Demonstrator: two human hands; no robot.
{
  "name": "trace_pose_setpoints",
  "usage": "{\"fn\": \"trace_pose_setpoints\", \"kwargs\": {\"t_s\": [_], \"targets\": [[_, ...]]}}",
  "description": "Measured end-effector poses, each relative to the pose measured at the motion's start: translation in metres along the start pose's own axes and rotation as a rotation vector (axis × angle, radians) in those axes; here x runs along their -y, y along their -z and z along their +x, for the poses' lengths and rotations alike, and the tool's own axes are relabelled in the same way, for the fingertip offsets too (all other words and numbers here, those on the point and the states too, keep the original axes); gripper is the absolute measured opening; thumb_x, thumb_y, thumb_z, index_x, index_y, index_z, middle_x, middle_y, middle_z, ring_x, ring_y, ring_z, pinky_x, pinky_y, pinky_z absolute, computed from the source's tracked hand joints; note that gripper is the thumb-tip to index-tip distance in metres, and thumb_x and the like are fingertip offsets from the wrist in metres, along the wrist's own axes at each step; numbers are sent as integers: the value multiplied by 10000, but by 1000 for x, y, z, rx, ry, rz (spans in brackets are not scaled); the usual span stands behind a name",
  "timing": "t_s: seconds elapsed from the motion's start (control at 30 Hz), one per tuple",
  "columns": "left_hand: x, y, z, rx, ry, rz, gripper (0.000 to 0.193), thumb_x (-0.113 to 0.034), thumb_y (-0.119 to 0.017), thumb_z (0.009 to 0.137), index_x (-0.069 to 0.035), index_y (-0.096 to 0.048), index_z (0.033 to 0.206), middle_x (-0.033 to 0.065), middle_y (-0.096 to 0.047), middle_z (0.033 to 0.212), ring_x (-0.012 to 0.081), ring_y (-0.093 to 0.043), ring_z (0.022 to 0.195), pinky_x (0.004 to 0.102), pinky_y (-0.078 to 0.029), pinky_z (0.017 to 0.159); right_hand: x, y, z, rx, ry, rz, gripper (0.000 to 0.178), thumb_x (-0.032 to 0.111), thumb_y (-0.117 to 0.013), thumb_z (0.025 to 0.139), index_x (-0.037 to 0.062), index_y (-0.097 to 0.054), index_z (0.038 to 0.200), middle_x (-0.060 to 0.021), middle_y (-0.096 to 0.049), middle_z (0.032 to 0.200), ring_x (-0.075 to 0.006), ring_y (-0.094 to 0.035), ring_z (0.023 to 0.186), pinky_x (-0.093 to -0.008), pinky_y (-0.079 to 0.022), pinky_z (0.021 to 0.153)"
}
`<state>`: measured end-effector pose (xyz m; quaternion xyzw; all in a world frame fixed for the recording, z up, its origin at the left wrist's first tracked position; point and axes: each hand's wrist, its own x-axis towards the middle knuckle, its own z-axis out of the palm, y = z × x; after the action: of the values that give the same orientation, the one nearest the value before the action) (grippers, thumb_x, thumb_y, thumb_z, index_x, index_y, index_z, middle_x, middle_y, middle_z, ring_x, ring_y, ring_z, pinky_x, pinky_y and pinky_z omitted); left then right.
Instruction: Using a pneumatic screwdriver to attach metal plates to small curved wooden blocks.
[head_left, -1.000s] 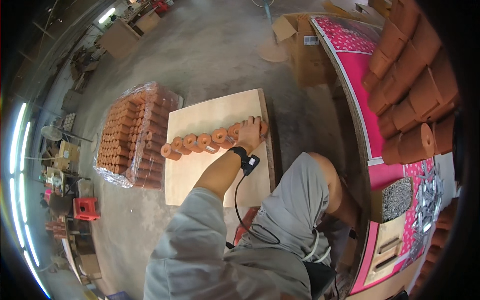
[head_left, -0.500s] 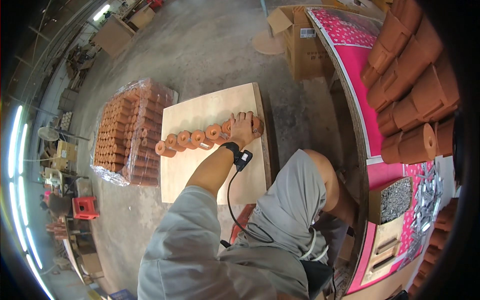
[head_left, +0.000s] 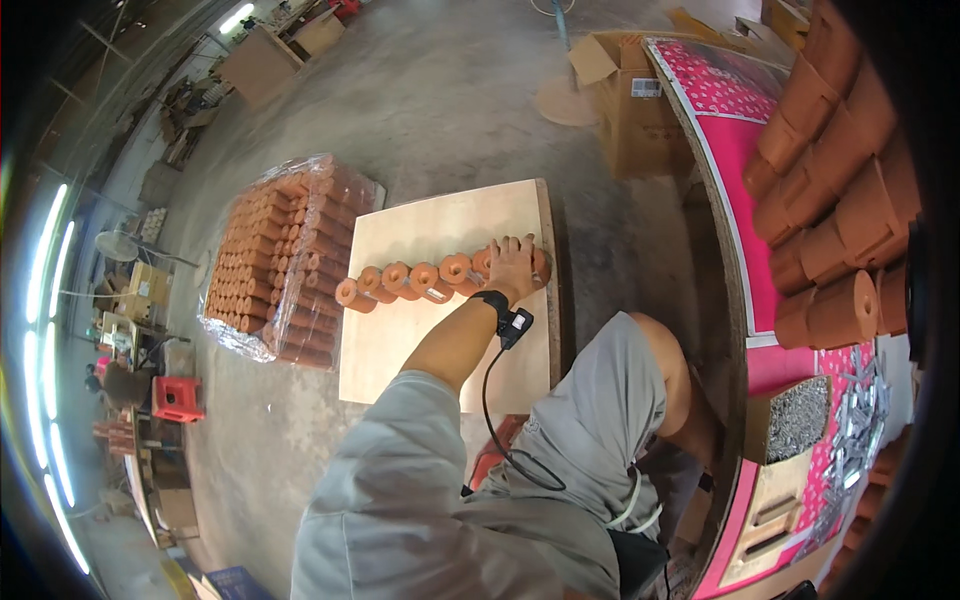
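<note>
My left hand [head_left: 512,268] lies over the right end of a row of orange-brown cylinders [head_left: 424,278], each with a round hole in its end. Its fingers curve over the top of a cylinder that the palm mostly hides, with slight gaps between the fingertips. Just right of the hand, the edge of the end cylinder [head_left: 541,265] shows. The row runs across a pale wooden board [head_left: 420,350]. A black strap with a small device and cable circles my left wrist. My right hand is out of view.
Left of the board stands a plastic-wrapped stack of similar cylinders [head_left: 270,250]. At right, a pink-covered table [head_left: 735,200] carries larger piled cylinders [head_left: 835,215], a box of small metal pieces [head_left: 795,420] and loose metal strips [head_left: 855,410]. A cardboard box [head_left: 640,120] stands beyond.
The whole view has shifted, so everything sits slightly farther right and the nearer things lower. My left hand keeps its place over the row's right end, its fingers a little straighter.
</note>
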<state>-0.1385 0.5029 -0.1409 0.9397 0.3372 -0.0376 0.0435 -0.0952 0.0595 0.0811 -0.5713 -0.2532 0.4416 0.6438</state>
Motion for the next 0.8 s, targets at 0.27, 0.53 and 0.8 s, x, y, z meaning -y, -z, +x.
{"fn": "trace_pose_setpoints", "kwargs": {"t_s": [0.27, 0.53, 0.8], "targets": [[8, 1, -4, 97, -22, -26, 961, -441, -823, 763, -56, -340, 1499, 220, -493, 1377, 402, -403, 1370, 582, -189, 1198, -1, -3, 3, 3, -2, -14, 251, 88, -723, 874, -3, -568, 1049, -121, -660, 806, -188, -639, 671, -327, -529, 552], [11, -5, -2, 107, -41, 10, 901, -360, -819, 779, -59, -345, 1484, 237, -489, 1369, 409, -405, 1369, 568, -186, 1204, 0, -4, 7, -3, -3, -20, 259, 94, -723, 877, -4, -568, 1060, -123, -663, 806, -188, -641, 666, -328, -530, 548], [11, -4, 0, 140, -29, 28, 849, -318, -791, 804, -57, -345, 1478, 234, -487, 1370, 414, -393, 1381, 557, -190, 1207, -1, -2, 10, -9, 3, -22, 267, 100, -724, 880, -6, -569, 1071, -125, -665, 806, -188, -642, 660, -329, -531, 543]]}}
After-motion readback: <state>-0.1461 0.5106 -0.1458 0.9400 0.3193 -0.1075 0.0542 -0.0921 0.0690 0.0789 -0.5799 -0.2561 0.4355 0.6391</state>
